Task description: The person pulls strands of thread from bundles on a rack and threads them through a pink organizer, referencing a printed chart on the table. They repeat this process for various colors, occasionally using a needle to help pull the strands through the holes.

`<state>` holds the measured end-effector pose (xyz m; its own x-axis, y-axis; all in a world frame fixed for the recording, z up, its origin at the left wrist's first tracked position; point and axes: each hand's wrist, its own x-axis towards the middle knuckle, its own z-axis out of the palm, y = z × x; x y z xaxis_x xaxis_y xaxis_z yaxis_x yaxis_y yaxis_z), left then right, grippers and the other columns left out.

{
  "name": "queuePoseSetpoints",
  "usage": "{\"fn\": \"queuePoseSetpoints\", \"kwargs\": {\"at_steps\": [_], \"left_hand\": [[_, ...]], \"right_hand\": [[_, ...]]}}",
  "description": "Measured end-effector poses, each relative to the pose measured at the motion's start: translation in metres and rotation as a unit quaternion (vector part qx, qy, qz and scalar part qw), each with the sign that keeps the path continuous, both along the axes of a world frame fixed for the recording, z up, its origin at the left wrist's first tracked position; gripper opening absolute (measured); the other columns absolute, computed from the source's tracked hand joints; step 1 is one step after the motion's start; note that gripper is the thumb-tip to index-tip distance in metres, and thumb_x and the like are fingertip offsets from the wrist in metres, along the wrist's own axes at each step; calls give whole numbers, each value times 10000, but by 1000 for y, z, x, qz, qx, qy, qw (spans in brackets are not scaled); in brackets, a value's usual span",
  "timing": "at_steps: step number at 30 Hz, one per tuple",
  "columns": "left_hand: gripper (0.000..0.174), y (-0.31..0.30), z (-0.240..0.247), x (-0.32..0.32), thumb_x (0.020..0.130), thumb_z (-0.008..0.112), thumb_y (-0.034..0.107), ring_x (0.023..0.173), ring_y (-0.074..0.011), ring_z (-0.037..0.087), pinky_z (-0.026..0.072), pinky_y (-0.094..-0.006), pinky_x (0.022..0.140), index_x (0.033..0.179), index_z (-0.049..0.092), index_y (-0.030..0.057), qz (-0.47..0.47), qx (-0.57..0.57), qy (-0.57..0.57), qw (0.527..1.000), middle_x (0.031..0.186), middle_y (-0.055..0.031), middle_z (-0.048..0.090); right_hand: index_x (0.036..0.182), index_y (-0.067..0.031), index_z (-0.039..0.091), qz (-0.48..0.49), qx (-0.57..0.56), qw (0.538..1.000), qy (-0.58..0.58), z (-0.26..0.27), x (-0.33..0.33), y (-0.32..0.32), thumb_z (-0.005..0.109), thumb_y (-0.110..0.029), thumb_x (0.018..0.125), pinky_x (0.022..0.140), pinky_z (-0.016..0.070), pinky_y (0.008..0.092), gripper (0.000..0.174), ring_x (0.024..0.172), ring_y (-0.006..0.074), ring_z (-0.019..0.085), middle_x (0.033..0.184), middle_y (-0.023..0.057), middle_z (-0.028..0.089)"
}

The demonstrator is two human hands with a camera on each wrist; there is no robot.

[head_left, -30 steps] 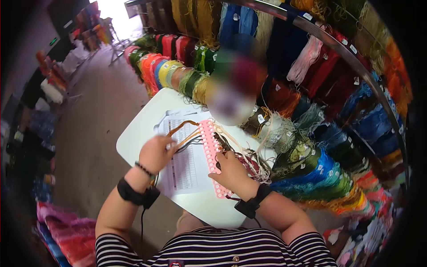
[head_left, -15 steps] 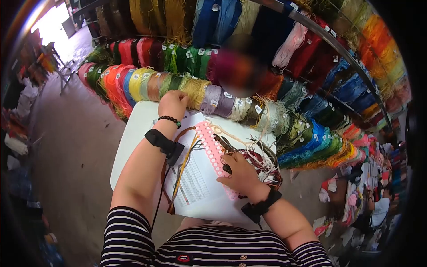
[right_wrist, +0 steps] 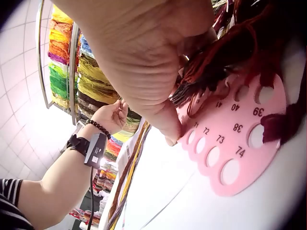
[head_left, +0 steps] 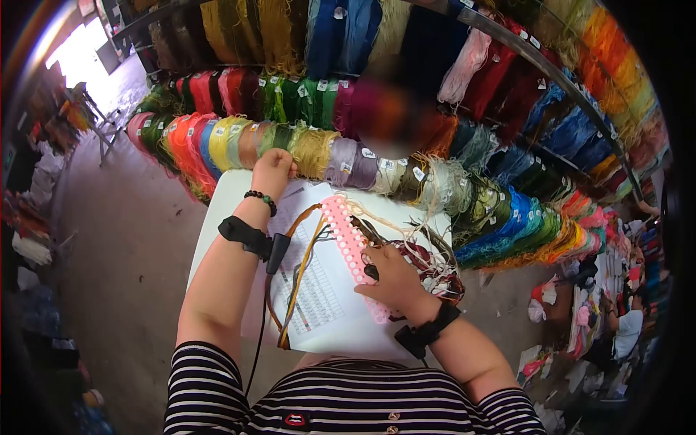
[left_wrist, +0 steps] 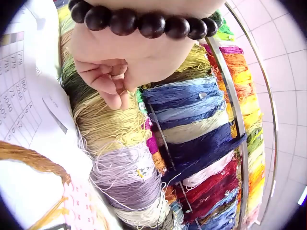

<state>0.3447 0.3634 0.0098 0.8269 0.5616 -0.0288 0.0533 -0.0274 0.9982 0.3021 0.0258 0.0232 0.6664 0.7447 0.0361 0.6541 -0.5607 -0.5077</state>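
Note:
My left hand (head_left: 273,172) is up at a row of thread hanks, its curled fingertips pinched together at pale yellow thread (left_wrist: 115,125). The exact strands between the fingers are hidden. My right hand (head_left: 391,274) grips a long pink thread organizer card (head_left: 341,221), thumb at its holed edge and the other fingers over the far side. Numbers and round holes run along the card (right_wrist: 220,143). Dark red and brown threads (right_wrist: 225,48) are looped through holes beside the right hand. Brown, yellow and grey strands (head_left: 293,290) trail from the card's left edge.
Printed sheets (head_left: 315,304) lie under the card on a white table (head_left: 210,232). Lilac hanks (head_left: 348,163) hang beside the yellow ones. Behind rises a metal rail (head_left: 522,54) amid racks of coloured thread. Far right, a person (head_left: 627,330) is among piled goods.
My left hand has let go of the brown and yellow strands, which now hang over the table's front edge, and moved forward to the hanks. The right hand stays on the card.

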Motion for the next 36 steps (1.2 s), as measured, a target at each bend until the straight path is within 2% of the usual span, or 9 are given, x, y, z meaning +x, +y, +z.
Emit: {"fn": "queuePoseSetpoints", "kwargs": {"at_steps": [6, 9, 12, 15, 18, 24, 27, 30, 36], "left_hand": [[241, -18, 12, 0, 812, 684, 220, 614, -159, 592, 476, -308, 602, 932, 700, 12, 59, 258, 55, 963, 664, -57, 621], [228, -26, 19, 3, 798, 673, 214, 614, -183, 600, 481, -310, 617, 917, 702, 22, 88, 281, 74, 953, 662, -74, 621], [178, -25, 20, 3, 829, 668, 159, 605, -75, 513, 436, -243, 572, 888, 693, -7, 84, 247, 65, 963, 665, 15, 580], [181, -8, -1, 4, 825, 631, 158, 646, -118, 586, 473, -272, 621, 906, 687, 6, 69, 188, 30, 979, 697, -39, 642], [154, -1, -16, 6, 864, 610, 138, 674, -75, 540, 442, -243, 617, 933, 668, 13, 42, 64, -6, 997, 746, 2, 623], [70, -12, 2, -3, 949, 548, 169, 688, -41, 459, 345, -204, 587, 934, 581, 110, 6, 45, 16, 999, 767, 58, 529], [68, -13, 9, -8, 944, 538, 121, 686, -64, 493, 384, -219, 602, 907, 572, 75, 13, 0, 7, 1000, 788, 24, 586], [78, -17, 19, -12, 960, 505, 130, 693, -62, 524, 382, -209, 598, 907, 560, 114, 8, -96, 9, 995, 787, 29, 590], [28, -10, 15, -17, 940, 524, 131, 691, -55, 547, 382, -204, 573, 932, 551, 137, -3, -92, 40, 995, 808, 27, 606]], "right_hand": [[1259, -75, 532, -6, 12, 1000, 12, -2, 2, -1, 821, -356, 633, 775, 504, 397, 744, 929, 326, 586, 1052, 147, 529], [1262, -76, 532, -5, 7, 1000, 17, -2, 4, -1, 817, -357, 638, 779, 505, 393, 741, 936, 320, 588, 1059, 142, 531], [1266, -84, 532, -9, 3, 1000, 22, -1, 3, -2, 813, -361, 644, 782, 506, 393, 736, 947, 316, 589, 1067, 138, 533], [1270, -92, 533, -12, 2, 999, 32, 0, 4, -2, 811, -361, 647, 788, 506, 397, 733, 957, 320, 589, 1078, 142, 532], [1274, -98, 534, -13, -4, 999, 37, 1, 5, -2, 810, -361, 650, 798, 505, 399, 731, 965, 325, 588, 1089, 147, 530], [1276, -97, 535, -18, -11, 998, 51, 3, 5, -1, 812, -352, 652, 811, 504, 398, 728, 970, 327, 587, 1092, 150, 528], [1276, -100, 535, -19, -10, 999, 50, 1, 5, -1, 813, -345, 650, 809, 504, 397, 728, 971, 327, 586, 1091, 150, 527], [1277, -104, 535, -18, -13, 998, 61, 3, 5, -1, 813, -340, 651, 811, 503, 399, 725, 974, 326, 585, 1094, 150, 525], [1282, -105, 525, -22, -12, 998, 59, 5, 4, -1, 808, -334, 656, 817, 500, 404, 724, 982, 325, 582, 1097, 149, 523]]}}
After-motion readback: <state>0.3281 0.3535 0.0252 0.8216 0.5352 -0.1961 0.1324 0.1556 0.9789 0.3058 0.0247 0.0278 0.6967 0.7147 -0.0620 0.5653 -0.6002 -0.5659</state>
